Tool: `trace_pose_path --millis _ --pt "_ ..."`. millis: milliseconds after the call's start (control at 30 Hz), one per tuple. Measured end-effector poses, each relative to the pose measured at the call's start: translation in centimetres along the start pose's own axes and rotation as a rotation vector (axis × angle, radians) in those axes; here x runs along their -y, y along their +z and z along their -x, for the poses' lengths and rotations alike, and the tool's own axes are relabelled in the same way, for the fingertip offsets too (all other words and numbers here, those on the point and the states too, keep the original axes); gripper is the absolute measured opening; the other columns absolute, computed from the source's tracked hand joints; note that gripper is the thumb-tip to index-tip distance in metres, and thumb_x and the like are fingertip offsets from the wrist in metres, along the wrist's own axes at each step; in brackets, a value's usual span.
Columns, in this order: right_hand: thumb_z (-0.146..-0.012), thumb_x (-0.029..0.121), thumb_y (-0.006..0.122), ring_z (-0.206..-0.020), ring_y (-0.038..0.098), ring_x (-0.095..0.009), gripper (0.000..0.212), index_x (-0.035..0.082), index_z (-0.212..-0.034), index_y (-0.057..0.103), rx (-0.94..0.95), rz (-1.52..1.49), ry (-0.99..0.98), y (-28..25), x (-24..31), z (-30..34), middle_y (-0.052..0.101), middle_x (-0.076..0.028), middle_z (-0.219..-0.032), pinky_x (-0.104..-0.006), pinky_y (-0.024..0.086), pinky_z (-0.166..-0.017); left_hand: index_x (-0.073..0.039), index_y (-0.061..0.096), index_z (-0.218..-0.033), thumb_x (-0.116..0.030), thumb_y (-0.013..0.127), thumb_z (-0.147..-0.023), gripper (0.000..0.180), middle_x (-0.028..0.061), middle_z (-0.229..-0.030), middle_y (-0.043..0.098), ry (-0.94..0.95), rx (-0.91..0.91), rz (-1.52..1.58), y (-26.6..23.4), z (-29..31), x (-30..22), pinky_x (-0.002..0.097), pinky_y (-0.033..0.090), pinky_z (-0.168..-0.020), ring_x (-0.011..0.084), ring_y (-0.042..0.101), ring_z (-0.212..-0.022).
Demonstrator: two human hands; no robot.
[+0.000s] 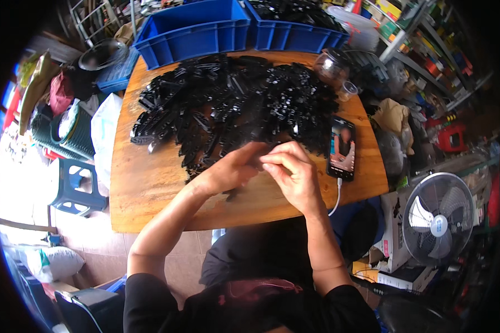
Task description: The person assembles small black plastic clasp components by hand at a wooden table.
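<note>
Pieces (222, 89), glossy black, upper centre, look light, stiff, slippery, best held by the ends; my left hand (226, 171) and right hand (297, 175) pinch narrowly, on what I can't tell.

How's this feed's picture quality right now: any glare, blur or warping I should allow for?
Head view: daylight washes out the far left, around the plastic stool; head view: small glints dot the black parts; head view: the left hand looks softer than the right hand; head view: the wooden table has bowed edges, and the rim goes black.
</note>
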State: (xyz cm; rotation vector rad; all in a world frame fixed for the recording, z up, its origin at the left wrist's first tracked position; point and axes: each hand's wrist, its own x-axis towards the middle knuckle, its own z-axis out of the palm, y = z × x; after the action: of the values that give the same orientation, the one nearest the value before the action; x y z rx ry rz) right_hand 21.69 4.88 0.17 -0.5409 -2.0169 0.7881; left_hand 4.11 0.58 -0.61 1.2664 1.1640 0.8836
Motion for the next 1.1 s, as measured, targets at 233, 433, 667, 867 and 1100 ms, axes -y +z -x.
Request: trace_pose_path --millis 233,433,667,867,1100 --pt "-0.077 -0.002 0.067 -0.072 0.053 -0.014 0.008 0.001 -0.084 0.066 -0.036 0.066 0.116 0.5 -0.2 0.2 0.056 -0.005 -0.083 -0.0249 0.045 -0.062 0.000 0.041 -0.128 -0.015 0.059 -0.085 0.049 0.0184 -0.104 0.058 0.255 -0.101 -0.425 0.4 0.1 1.1 0.0327 0.045 -0.079 0.0235 0.058 -0.092" --pt "-0.075 0.012 0.073 -0.073 0.054 -0.017 0.030 0.002 -0.100 0.060 -0.178 0.124 0.137 0.2 -0.4 0.2 0.058 -0.007 -0.086 -0.0281 0.046 -0.064 0.005 0.049 -0.117 -0.016 0.060 -0.084 0.040 0.0259 -0.101 0.060 0.287 -0.094 -0.308 0.1 0.5 -1.2 0.0397 0.046 -0.078 0.0390 0.058 -0.096" --pt "-0.079 0.012 0.069 -0.085 0.060 -0.021 0.025 0.001 -0.100 0.060 0.055 -0.004 0.102 0.0 0.2 0.3 0.062 -0.010 -0.092 -0.0316 0.047 -0.076 -0.002 0.054 -0.103 -0.011 0.065 -0.076 0.030 0.0191 -0.090 0.061 0.388 -0.157 -0.541 -1.2 0.4 -0.2 0.0363 0.047 -0.069 0.0315 0.061 -0.081" --pt "-0.075 -0.003 0.060 -0.076 0.056 -0.031 0.016 0.004 -0.088 0.062 -0.037 0.482 0.034 -3.7 -5.0 -1.5 0.061 -0.011 -0.082 -0.0376 0.046 -0.068 -0.007 0.051 -0.096 -0.016 0.070 -0.071 0.033 0.0137 -0.084 0.062 0.177 -0.867 -0.875 -6.4 -1.3 -0.5 0.0374 0.049 -0.064 0.0335 0.062 -0.077" --pt "-0.081 0.003 0.061 -0.073 0.059 -0.018 0.013 0.002 -0.094 0.059 0.018 0.071 0.411 -1.6 -6.3 -0.1 0.061 -0.008 -0.086 -0.0287 0.048 -0.066 -0.007 0.053 -0.100 -0.018 0.065 -0.073 0.032 0.0152 -0.089 0.064 -0.006 -0.822 -1.215 -7.4 -1.6 2.0 0.0431 0.049 -0.071 0.0328 0.063 -0.082"
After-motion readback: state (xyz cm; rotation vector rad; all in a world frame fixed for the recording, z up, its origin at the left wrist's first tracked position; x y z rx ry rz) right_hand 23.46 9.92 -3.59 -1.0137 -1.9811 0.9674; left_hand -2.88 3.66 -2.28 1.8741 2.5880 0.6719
